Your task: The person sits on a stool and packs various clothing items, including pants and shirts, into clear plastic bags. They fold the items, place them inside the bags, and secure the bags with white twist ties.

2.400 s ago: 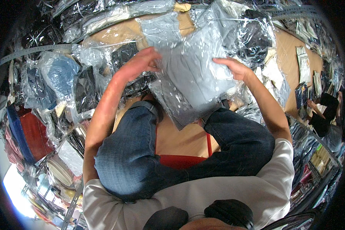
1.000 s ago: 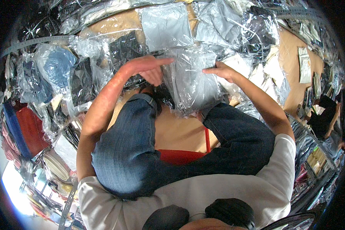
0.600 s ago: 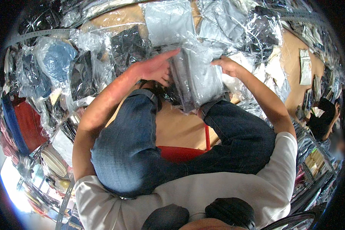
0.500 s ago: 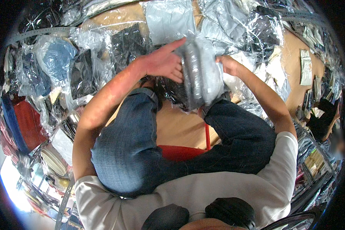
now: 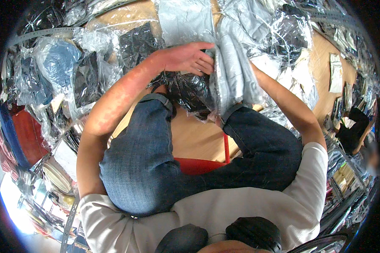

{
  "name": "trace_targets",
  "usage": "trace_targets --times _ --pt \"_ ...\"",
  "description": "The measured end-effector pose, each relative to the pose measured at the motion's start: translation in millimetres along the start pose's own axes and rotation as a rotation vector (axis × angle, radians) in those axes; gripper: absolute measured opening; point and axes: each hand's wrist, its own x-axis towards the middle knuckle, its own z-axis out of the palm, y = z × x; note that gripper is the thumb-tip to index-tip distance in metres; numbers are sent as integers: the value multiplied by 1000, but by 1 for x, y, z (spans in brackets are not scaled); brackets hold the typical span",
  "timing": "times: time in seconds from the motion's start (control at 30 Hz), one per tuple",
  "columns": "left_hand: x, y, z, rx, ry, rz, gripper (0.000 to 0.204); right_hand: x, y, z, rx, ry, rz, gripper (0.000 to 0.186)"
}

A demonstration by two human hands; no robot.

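Note:
A folded grey garment in a clear plastic bag [image 5: 234,74] stands tilted on edge in front of me, above the gap between my knees. At its left side is my left hand [image 5: 194,60], thumb stretched along the top and fingers curled in against the plastic edge. My right hand is hidden behind the bundle; only the right wrist [image 5: 258,76] shows at its right edge. Just left of the bundle, below my left hand, lies a black bagged garment [image 5: 194,90] in shiny plastic. Another grey bagged garment [image 5: 185,21] lies flat beyond my hands.
Bagged clothes crowd both sides, including a blue bagged garment [image 5: 61,59] on the left. A red bag [image 5: 29,137] stands lower left. Between my jeans-covered legs are wooden floor [image 5: 196,130] and a red seat [image 5: 198,165]. A person in black [image 5: 352,130] is at far right.
The grey bundle has shifted right and turned, showing its folds. My left hand has moved slightly right with its fingers more curled. My right hand has gone out of sight behind the bundle.

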Motion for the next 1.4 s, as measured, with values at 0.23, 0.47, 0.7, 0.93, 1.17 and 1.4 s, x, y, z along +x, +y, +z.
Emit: trace_targets --times 0.23,0.47,0.7,0.93,1.17,1.4 --pt "-11 0 -7 -35 42 -126 89 -9 -28 -3 -1412 349 -194 93" --pt "-1 0 -1 -352 -33 43 91 -68 -108 38 -580 202 54 88" --pt "30 3 12 -424 -204 213 95 -85 -97 45 -965 223 -296 122" --pt "41 6 18 -162 -92 203 85 -73 -85 14 -1066 278 -170 111" --pt "-21 -8 -56 453 344 -530 68 -68 -60 -18 -1006 349 -203 96" --pt "-8 -55 -68 249 468 -458 75 -64 -63 -22 -977 324 -208 104"
